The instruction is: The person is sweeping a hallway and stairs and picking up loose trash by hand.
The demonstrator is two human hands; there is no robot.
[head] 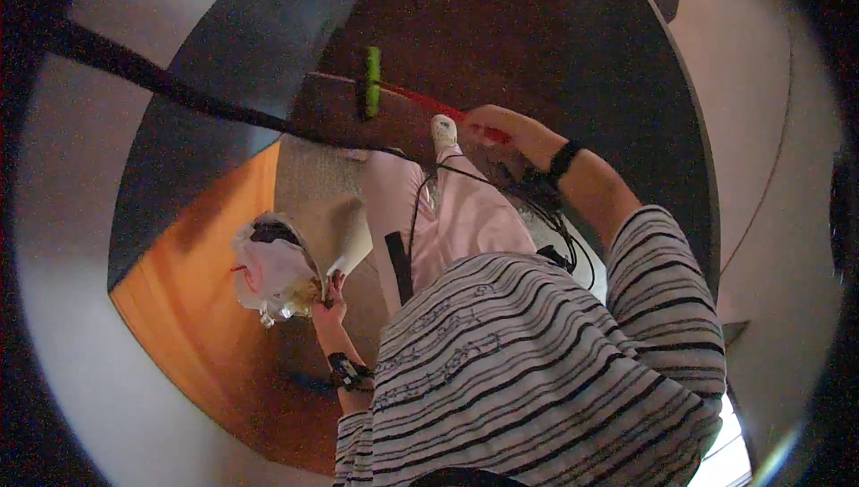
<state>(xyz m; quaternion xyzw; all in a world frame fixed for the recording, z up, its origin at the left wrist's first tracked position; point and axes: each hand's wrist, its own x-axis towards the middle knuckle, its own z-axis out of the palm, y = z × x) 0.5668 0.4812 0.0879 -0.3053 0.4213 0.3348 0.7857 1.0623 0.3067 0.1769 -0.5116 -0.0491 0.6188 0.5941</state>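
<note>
My right hand (496, 126) is closed around the red handle (423, 99) of a long-handled floor tool. Its narrow head (372, 82) is bright green with a dark side, perhaps bristles, and lies on the dark floor ahead. On the other side, my left hand (330, 306) grips the rim of a pale waste bin (354, 239). The bin appears tilted, its mouth toward the left. A whitish plastic bag (272, 269) with red marks lines the mouth; something dark and some crumpled clear plastic show there.
Black cables (560, 219) hang in front of my legs. A dark strap crosses the upper left, close to the camera. My white shoe (443, 130) stands on the floor near the red handle. An orange-brown wooden surface (201, 272) lies left; pale walls (758, 118) flank both sides.
</note>
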